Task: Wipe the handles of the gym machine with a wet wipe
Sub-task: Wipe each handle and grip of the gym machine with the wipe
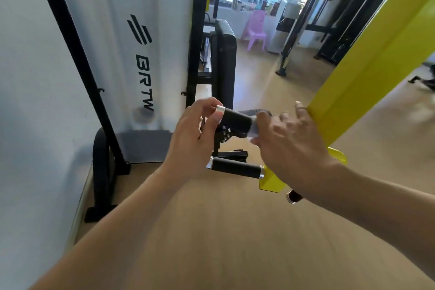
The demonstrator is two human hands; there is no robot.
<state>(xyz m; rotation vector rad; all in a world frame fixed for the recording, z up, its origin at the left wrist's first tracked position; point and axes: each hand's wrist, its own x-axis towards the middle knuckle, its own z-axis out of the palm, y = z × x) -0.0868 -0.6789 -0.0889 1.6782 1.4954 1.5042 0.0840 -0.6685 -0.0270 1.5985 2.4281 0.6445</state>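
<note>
Two black handles with silver end caps stick out leftward from the yellow arm (367, 73) of the gym machine. My left hand (195, 134) pinches the silver tip of the upper handle (236, 119) between thumb and fingers. My right hand (287, 139) holds a pale wet wipe (254, 126) wrapped round the same handle at its inner end, near the yellow arm. The lower handle (236, 167) is untouched beneath both hands. A third handle end (293, 196) peeks out under my right wrist.
A white shroud (131, 54) marked BRTW in a black frame stands at the left, with its black foot (101, 172) on the wooden floor. A black padded seat back (224, 59) is behind the handles. A pink plastic chair (255, 29) and other machines stand farther off.
</note>
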